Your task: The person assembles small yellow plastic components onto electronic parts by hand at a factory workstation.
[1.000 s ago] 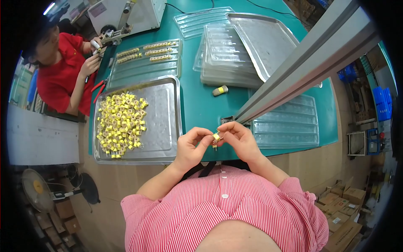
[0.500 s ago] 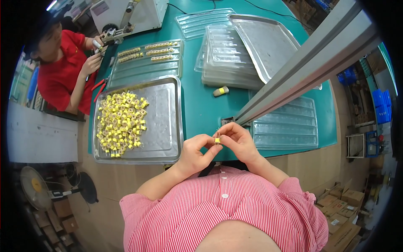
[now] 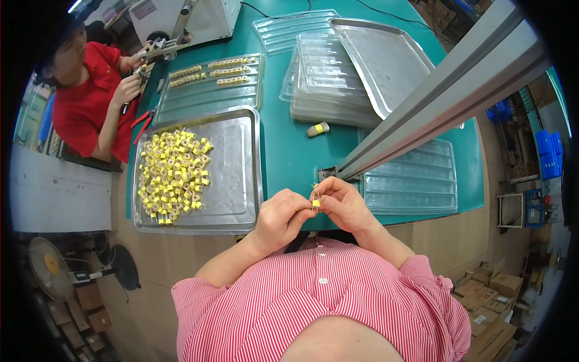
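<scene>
In front of my chest, a small yellow-taped coil component (image 3: 316, 204) with thin metal pins is held between both hands. My right hand (image 3: 345, 206) pinches it from the right with thumb and forefinger. My left hand (image 3: 278, 216) is closed, its fingertips against the component's left side. A small yellowish bit with pins shows just above, by my right fingertips; I cannot make out whether it is a second component. To the left, a metal tray (image 3: 238, 169) bears a heap of similar yellow components (image 3: 172, 175) on its left half.
A slanting metal post (image 3: 434, 96) rises beside my right hand. Behind stand stacked clear plastic trays (image 3: 329, 78), a metal tray (image 3: 386, 60) and a small taped roll (image 3: 318, 129). More clear trays (image 3: 410, 181) lie right. A person in red (image 3: 90, 102) works at a machine (image 3: 181, 24), far left.
The component has turned slightly and shifted a little right between my fingers. My left thumb and fingers have drawn closer together. At the far left, the other person's hands have shifted slightly.
</scene>
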{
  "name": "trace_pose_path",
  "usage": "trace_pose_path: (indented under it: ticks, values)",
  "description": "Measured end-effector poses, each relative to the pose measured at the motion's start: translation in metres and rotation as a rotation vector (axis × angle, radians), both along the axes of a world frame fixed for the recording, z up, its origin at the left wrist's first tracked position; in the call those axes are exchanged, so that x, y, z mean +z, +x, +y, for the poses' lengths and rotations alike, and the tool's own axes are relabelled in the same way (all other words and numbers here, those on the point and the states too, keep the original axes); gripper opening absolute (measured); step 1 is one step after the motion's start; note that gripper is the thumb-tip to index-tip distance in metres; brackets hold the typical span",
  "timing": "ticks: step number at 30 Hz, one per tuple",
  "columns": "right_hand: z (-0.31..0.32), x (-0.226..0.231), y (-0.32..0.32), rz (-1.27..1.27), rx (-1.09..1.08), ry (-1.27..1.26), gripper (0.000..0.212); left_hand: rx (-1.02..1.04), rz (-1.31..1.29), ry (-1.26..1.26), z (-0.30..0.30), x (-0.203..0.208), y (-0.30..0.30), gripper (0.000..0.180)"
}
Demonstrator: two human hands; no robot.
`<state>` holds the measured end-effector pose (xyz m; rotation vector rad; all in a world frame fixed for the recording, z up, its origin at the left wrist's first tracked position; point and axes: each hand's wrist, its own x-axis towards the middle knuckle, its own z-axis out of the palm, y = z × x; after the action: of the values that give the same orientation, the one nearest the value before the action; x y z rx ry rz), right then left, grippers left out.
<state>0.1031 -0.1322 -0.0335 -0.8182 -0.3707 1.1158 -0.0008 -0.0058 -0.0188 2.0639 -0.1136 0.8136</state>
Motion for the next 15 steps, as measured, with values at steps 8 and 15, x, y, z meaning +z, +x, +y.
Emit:
trace_pose_path:
  ticks: [8,15]
  values:
    - [-0.002,-0.001,0.005,-0.178,0.055,0.041,0.013,-0.152,0.416,-0.658,-0.001,0.008,-0.007,0.010]
    - [0.000,-0.006,0.005,-0.174,0.040,0.075,0.016,-0.209,0.590,-1.003,0.000,0.010,-0.006,0.012]
